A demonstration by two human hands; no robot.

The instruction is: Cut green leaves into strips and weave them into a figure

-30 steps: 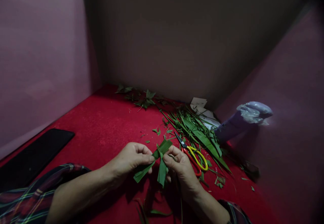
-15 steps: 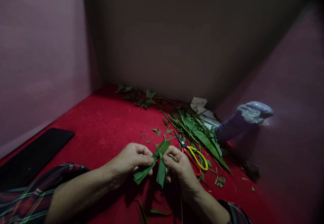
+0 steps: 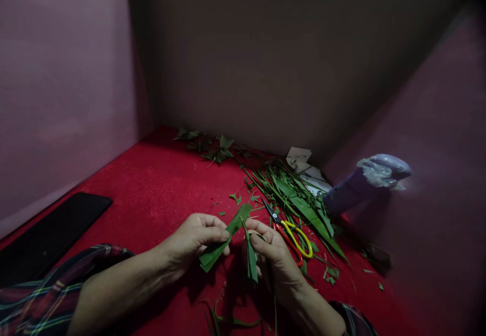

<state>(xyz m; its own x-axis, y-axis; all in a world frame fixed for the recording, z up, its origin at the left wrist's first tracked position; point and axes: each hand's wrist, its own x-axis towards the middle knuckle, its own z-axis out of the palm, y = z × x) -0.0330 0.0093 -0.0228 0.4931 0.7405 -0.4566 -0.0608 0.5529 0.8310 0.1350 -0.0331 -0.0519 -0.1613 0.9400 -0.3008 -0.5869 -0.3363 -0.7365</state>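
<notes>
Between thumb and fingers, my left hand (image 3: 205,236) pinches a broad folded green leaf strip (image 3: 236,221), which slants up to the right. My right hand (image 3: 270,247) is closed on a narrower green leaf piece (image 3: 251,260) that hangs downward, close beside the strip. The upper ends of the two pieces nearly meet; whether they touch I cannot tell. Just past my right hand lie scissors (image 3: 291,229) with one yellow and one red handle, their dark blades pointing up and left.
A pile of long green leaves (image 3: 296,194) lies behind the scissors, with white papers (image 3: 304,164) beside it. More leafy sprigs (image 3: 222,149) lie along the back wall. A purple plastic-wrapped roll (image 3: 353,186) leans at right. A flat black object (image 3: 56,235) lies at left on the red surface (image 3: 163,184).
My right hand has shifted slightly right, and the narrow leaf piece now sits farther from the broad strip. The left hand has hardly moved.
</notes>
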